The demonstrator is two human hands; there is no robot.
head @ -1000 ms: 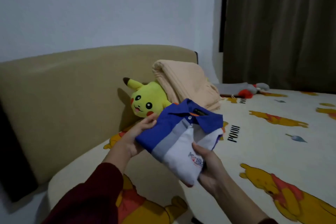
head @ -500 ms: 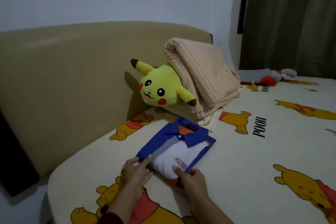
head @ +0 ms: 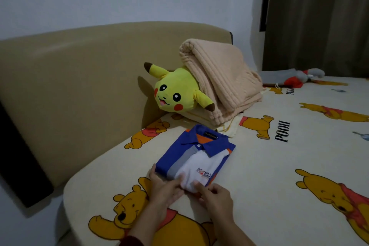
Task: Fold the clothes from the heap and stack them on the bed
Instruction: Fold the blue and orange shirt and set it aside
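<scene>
A folded polo shirt [head: 191,152], blue with a grey stripe, a white front and a small logo, lies flat on the bed [head: 259,175] with its collar pointing away from me. Both hands are at its near edge. My left hand [head: 163,187] rests against the near left corner with its fingers laid over the white hem. My right hand [head: 216,195] touches the hem from the right with bent fingertips. No other folded garment lies near the shirt, and no heap of clothes is in view.
A yellow plush toy [head: 175,92] leans on the beige headboard [head: 79,86], half under a folded peach blanket [head: 219,78] just beyond the shirt. A grey and red soft toy [head: 295,78] lies further back by the dark curtain [head: 319,16]. The bed's left edge is close.
The shirt was held up in the air in both hands, then was lowered onto the bed. Both hands have since slid back to its near edge.
</scene>
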